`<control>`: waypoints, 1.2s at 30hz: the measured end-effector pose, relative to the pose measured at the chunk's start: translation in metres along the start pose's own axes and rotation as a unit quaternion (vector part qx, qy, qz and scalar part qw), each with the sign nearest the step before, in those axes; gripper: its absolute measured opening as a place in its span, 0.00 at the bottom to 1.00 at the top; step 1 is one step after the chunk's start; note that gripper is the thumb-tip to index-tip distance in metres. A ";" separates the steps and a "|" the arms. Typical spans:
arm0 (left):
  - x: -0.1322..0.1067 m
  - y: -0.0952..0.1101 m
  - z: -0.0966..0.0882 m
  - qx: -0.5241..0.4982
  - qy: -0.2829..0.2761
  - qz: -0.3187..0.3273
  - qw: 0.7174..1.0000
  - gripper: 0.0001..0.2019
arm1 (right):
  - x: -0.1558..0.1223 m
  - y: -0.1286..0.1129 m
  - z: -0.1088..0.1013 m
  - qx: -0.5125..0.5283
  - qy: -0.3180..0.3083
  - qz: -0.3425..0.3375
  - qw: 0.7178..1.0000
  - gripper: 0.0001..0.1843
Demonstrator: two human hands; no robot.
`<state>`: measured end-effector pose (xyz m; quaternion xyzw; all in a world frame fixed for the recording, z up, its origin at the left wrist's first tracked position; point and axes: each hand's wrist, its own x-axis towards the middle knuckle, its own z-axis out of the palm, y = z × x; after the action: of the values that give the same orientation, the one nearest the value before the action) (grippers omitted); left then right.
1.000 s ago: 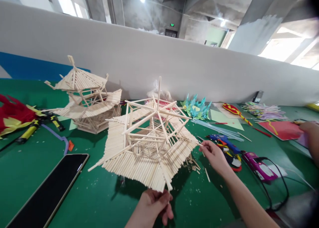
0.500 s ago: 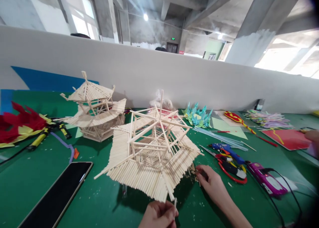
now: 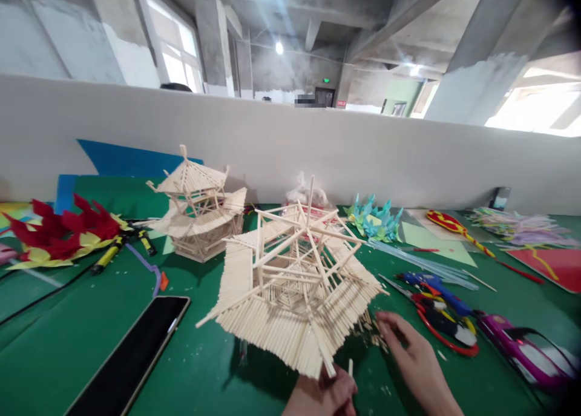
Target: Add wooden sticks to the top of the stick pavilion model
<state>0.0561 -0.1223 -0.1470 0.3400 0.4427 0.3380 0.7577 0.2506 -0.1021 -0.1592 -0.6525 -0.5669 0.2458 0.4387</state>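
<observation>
A half-built pavilion model of thin wooden sticks [image 3: 272,337] stands in front of me, its wide roof layer under an open stick frame. At its near corner, the fingers of my left hand [image 3: 323,396] are closed in a pinch, partly hidden by the roof edge. A short wooden stick [image 3: 351,367] pokes up from them. To the right, my right hand [image 3: 411,349] rests low over the table, fingers stretched towards a small heap of cut stick pieces [image 3: 377,340] beside the model. I see nothing clearly held in it.
Behind on the left stands a finished stick pavilion [image 3: 204,222]. A phone [image 3: 131,355] lies on the green table at left. Scissors [image 3: 447,328], a blue glue gun [image 3: 436,289] and a purple corded device [image 3: 521,349] lie at right. A white partition [image 3: 272,143] runs behind.
The view has shifted, so everything sits further right and lower. My right hand's fingers have drawn slightly away from the stick pieces. My left hand stays at the roof corner with the short stick.
</observation>
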 end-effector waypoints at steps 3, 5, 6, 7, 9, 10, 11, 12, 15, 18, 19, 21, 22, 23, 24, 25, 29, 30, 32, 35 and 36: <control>-0.004 0.002 0.004 -0.046 0.007 -0.014 0.999 0.19 | 0.011 -0.002 -0.015 0.023 0.027 0.014 0.999 0.14; -0.005 0.005 0.008 -0.069 0.005 -0.029 0.997 0.15 | 0.018 0.001 -0.025 0.023 0.057 0.025 0.998 0.16; -0.004 0.007 0.010 -0.077 0.002 -0.037 0.996 0.14 | 0.021 0.002 -0.029 0.026 0.072 0.032 0.997 0.17; -0.003 0.009 0.011 -0.084 -0.001 -0.042 0.996 0.13 | 0.023 0.004 -0.034 0.031 0.082 0.039 0.995 0.18; 0.001 0.012 0.015 -0.093 -0.013 -0.047 0.994 0.11 | 0.024 0.005 -0.040 0.041 0.085 0.052 0.994 0.18; 0.004 0.012 0.017 -0.096 -0.021 -0.048 0.994 0.11 | 0.022 0.005 -0.041 0.046 0.076 0.057 0.994 0.18; 0.006 0.012 0.019 -0.097 -0.028 -0.049 0.994 0.11 | 0.020 0.004 -0.041 0.050 0.063 0.062 0.995 0.18; 0.009 0.012 0.020 -0.098 -0.035 -0.050 0.993 0.11 | 0.017 0.003 -0.040 0.054 0.045 0.065 0.995 0.17; 0.016 0.011 0.025 -0.093 -0.049 -0.054 0.993 0.11 | 0.005 -0.006 -0.032 0.062 -0.026 0.067 0.995 0.17; 0.021 0.010 0.031 -0.079 -0.057 -0.064 0.993 0.11 | -0.007 -0.017 -0.019 0.065 -0.093 0.057 0.992 0.15; 0.022 0.010 0.033 -0.074 -0.059 -0.067 0.993 0.11 | -0.010 -0.021 -0.015 0.066 -0.110 0.052 0.990 0.14; 0.024 0.009 0.037 -0.065 -0.064 -0.073 0.993 0.12 | -0.015 -0.026 -0.010 0.069 -0.131 0.045 0.988 0.12; 0.025 0.009 0.039 -0.061 -0.065 -0.075 0.993 0.12 | -0.016 -0.028 -0.009 0.071 -0.136 0.042 0.987 0.11; 0.026 0.009 0.041 -0.058 -0.067 -0.077 0.993 0.12 | -0.016 -0.028 -0.009 0.072 -0.136 0.041 0.987 0.11; 0.026 0.008 0.042 -0.055 -0.070 -0.079 0.993 0.12 | -0.015 -0.028 -0.011 0.072 -0.130 0.042 0.988 0.10; 0.026 0.007 0.043 -0.051 -0.074 -0.081 0.993 0.12 | -0.013 -0.026 -0.014 0.070 -0.117 0.044 0.990 0.11; 0.022 0.003 0.043 -0.023 -0.098 -0.097 0.990 0.13 | 0.003 -0.008 -0.036 0.049 0.001 0.063 0.997 0.15; 0.019 0.002 0.043 -0.013 -0.102 -0.100 0.990 0.13 | 0.008 -0.003 -0.041 0.038 0.031 0.066 0.997 0.16; 0.015 0.002 0.041 0.008 -0.103 -0.103 0.989 0.13 | 0.016 0.006 -0.046 0.013 0.059 0.062 0.996 0.17; 0.006 0.008 0.037 0.039 -0.093 -0.094 0.991 0.11 | 0.021 0.012 -0.042 -0.027 0.024 0.039 0.999 0.15; 0.002 0.011 0.035 0.059 -0.097 -0.081 0.990 0.12 | 0.022 0.013 -0.039 -0.040 0.004 0.029 0.999 0.14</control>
<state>0.0861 -0.1222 -0.1260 0.3782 0.4123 0.2144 0.8006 0.2940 -0.0925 -0.1472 -0.6867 -0.5555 0.2328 0.4070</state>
